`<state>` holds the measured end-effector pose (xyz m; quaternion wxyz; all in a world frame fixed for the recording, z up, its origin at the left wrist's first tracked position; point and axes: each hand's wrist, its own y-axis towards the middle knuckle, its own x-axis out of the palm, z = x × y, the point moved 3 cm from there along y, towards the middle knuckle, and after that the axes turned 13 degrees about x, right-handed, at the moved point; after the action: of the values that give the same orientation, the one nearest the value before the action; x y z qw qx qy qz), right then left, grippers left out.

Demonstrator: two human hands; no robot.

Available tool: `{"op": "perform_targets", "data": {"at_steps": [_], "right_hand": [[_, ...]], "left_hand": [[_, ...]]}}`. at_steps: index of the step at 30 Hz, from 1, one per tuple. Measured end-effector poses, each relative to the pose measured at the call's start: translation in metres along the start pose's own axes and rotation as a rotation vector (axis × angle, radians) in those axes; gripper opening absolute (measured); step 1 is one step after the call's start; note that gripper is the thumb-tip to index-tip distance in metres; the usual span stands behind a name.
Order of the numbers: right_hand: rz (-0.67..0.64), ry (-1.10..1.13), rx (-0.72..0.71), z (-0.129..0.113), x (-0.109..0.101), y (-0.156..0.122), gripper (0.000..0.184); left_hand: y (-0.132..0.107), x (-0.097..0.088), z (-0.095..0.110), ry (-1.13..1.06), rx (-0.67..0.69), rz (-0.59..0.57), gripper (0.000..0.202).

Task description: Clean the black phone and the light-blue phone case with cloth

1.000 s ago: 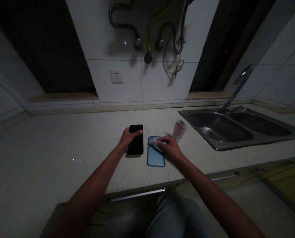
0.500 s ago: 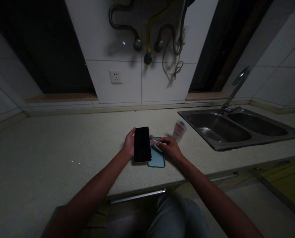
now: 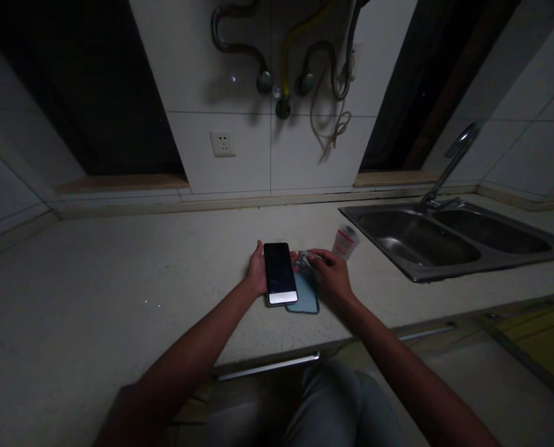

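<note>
My left hand [image 3: 258, 270] grips the long edge of a black smartphone [image 3: 280, 273], which has its dark screen facing up. The phone's right side overlaps a light blue phone case [image 3: 307, 293] lying on the speckled countertop [image 3: 118, 279]. My right hand [image 3: 331, 276] is just right of the phone, pinching a small crumpled whitish wipe [image 3: 304, 259] above the top of the case. Part of the case is hidden under the phone.
A small bottle with a red-marked label [image 3: 346, 242] lies just beyond my right hand. To the right sits a steel double sink [image 3: 411, 245] with a faucet [image 3: 453, 164]. Pipes and hoses [image 3: 281, 62] and a socket [image 3: 223, 144] are on the tiled wall.
The black smartphone has shifted right, from beside the blue case to overlapping it. My left hand now holds its edge, and the whitish wipe in my right hand appears more crumpled.
</note>
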<state>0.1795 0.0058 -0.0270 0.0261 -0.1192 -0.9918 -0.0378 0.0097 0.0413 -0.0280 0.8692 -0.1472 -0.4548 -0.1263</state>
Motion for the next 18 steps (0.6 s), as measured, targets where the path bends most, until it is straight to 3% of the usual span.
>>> {"op": "perform_targets", "data": {"at_steps": [5,8,10,14,18], "right_hand": [[-0.035,0.018,-0.045,-0.016,0.019,0.01,0.04],[0.061,-0.158,-0.196,-0.024,0.027,0.027,0.036],[0.047,-0.321,-0.32,-0.025,0.035,0.035,0.034],[-0.243,-0.744,-0.586,-0.014,0.055,0.032,0.037],[-0.423,-0.986,-0.698,-0.008,0.058,0.01,0.044]], "left_hand": [[0.002,0.001,-0.003,0.013,-0.036,-0.028,0.077],[0.004,0.001,-0.004,0.019,-0.046,-0.043,0.08],[0.004,0.001,-0.005,0.03,-0.052,-0.027,0.08],[0.005,0.003,-0.006,0.024,-0.014,0.037,0.071],[0.008,0.003,-0.008,0.031,0.038,0.056,0.068]]}}
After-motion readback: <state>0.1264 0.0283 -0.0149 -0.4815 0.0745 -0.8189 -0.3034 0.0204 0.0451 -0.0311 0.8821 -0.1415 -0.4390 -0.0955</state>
